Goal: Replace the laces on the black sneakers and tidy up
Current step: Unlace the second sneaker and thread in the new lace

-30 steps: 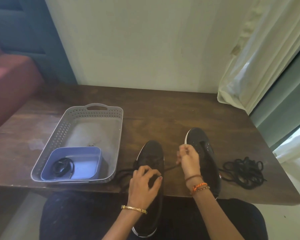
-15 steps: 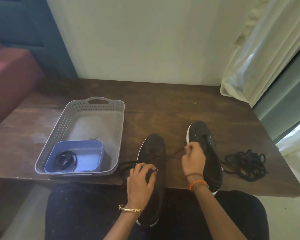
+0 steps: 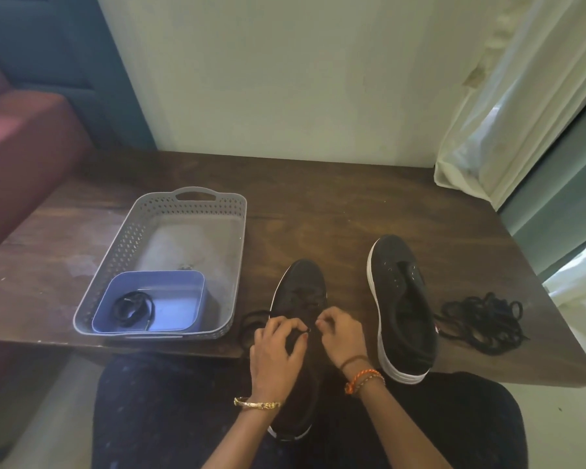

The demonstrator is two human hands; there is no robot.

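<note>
Since half a second ago: right hand drawn in from the gap between the shoes to the laced shoe's tongue, now just beside the left hand; everything else lying as before

Far left, beyond the surface's edge: maroon seat

On the left part of the wooden surface: grey perforated basket, handle at its far end; inside its near-left corner a blue tub holding one coiled black lace

Just right of the basket, at the near edge: loose loops of lace trailing left from the near shoe

Centre: left sneaker, toe pointing far, heel hanging off the near edge over the lap; left hand on its tongue area, fingers curled, thumb and forefinger pinching the lace; right hand touching close on the right, fingers curled in, fingertips pinching the lace as well; bangle on the left wrist, orange and dark bands on the right

Right of centre: second sneaker, white-soled, unlaced, eyelets bare, toe far, heel past the near edge

Further right, just beside that shoe: tangled heap of black laces lying loose on the surface

Far right: pale curtain hanging down to the surface's far corner
</note>
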